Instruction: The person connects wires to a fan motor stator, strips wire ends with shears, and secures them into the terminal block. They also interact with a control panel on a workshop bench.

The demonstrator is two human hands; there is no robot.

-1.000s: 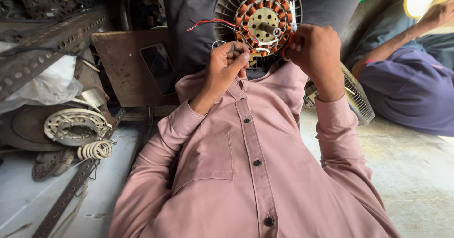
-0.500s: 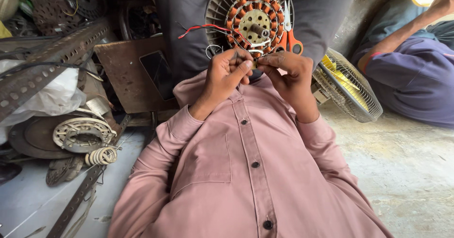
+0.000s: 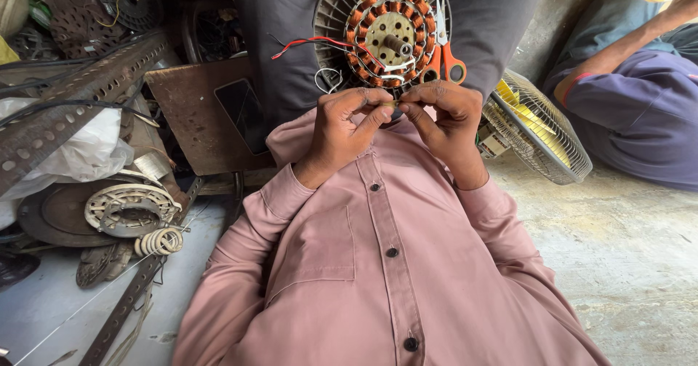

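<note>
Hands closer, left hand (image 3: 347, 122), right hand (image 3: 442, 115) pinching wire (image 3: 393, 104)

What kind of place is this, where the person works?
Probably a small fan or motor repair workshop. A wound motor stator lies by the hands, a wire fan guard stands on the concrete floor, and metal scrap with a spare stator ring is piled on one side.
</note>
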